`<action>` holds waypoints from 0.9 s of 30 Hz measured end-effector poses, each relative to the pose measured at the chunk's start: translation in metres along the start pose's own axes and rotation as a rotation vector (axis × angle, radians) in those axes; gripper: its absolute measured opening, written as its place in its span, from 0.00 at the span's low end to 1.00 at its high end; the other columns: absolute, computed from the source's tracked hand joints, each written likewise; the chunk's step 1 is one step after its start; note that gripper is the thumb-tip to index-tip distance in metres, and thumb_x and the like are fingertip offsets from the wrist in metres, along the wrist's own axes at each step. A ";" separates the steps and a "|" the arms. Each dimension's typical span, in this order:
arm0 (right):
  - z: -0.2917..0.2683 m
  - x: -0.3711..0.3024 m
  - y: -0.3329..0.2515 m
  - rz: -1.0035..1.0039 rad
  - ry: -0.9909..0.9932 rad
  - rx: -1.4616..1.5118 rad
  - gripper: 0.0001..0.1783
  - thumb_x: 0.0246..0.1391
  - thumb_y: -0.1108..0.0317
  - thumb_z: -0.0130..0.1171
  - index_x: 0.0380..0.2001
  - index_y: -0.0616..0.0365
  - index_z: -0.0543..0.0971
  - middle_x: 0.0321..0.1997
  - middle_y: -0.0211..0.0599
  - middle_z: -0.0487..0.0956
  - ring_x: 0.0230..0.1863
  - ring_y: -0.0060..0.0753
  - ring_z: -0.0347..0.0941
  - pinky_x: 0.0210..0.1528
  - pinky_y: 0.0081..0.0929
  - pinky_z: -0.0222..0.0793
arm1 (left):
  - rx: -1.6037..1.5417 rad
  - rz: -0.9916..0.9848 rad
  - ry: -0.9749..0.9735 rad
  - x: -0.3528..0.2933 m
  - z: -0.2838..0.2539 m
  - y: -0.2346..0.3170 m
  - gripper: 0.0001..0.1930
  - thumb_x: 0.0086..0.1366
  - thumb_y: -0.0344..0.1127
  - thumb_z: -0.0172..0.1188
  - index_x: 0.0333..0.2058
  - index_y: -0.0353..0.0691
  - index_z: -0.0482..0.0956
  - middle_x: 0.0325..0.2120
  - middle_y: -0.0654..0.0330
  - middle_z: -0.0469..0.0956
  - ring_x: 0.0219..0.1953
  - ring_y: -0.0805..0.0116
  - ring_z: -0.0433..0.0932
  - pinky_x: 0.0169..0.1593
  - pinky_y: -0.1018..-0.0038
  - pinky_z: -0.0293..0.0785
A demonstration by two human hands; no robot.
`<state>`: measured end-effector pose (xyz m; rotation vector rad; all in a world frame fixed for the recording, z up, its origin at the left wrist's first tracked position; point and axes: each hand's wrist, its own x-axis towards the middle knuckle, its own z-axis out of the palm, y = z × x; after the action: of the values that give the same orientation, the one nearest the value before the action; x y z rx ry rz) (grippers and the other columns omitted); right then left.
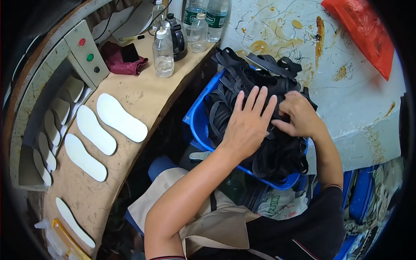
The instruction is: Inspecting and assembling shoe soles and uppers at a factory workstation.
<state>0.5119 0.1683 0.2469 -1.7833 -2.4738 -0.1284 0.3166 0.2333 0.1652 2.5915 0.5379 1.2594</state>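
A blue plastic basin [196, 126] is heaped with black strappy shoe uppers [268, 71]. On top of the heap lies my left hand [246, 128], its fingers spread out and nothing gripped in it. Right beside it, my right hand [302, 115] is curled with its fingertips down among the black straps, seemingly pinching an upper. The fingertips are partly hidden, so how much they hold does not show.
To the left, several white insoles [122, 117] lie on a brown curved bench, with more inside a metal machine [82, 43]. Bottles [164, 54], a black kettle [177, 37] and a maroon cloth [119, 60] stand behind. A red bag [364, 32] lies on the stained white table [342, 99].
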 end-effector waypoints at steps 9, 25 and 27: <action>-0.001 0.028 0.076 0.484 0.128 0.698 0.10 0.60 0.71 0.57 0.40 0.64 0.84 0.27 0.31 0.79 0.26 0.20 0.69 0.30 0.18 0.66 | -0.034 -0.048 0.056 0.006 0.059 -0.009 0.11 0.60 0.33 0.57 0.40 0.37 0.76 0.44 0.53 0.73 0.45 0.56 0.73 0.55 0.65 0.66; 0.052 0.071 0.178 0.519 -0.360 0.341 0.16 0.55 0.60 0.67 0.25 0.64 0.83 0.18 0.23 0.71 0.21 0.20 0.61 0.27 0.21 0.62 | -0.082 0.100 0.189 0.013 0.026 -0.017 0.04 0.63 0.32 0.52 0.33 0.40 0.72 0.30 0.57 0.72 0.33 0.60 0.70 0.58 0.60 0.67; 0.067 0.072 0.198 0.390 -0.396 0.257 0.23 0.52 0.53 0.69 0.21 0.66 0.79 0.17 0.26 0.69 0.21 0.24 0.59 0.26 0.28 0.61 | -0.137 0.114 0.245 0.002 0.017 -0.018 0.04 0.64 0.32 0.50 0.32 0.40 0.72 0.29 0.57 0.71 0.33 0.59 0.70 0.62 0.57 0.65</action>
<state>0.6759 0.3067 0.1925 -2.2929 -2.1640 0.5927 0.3270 0.2497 0.1503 2.4007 0.3341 1.6045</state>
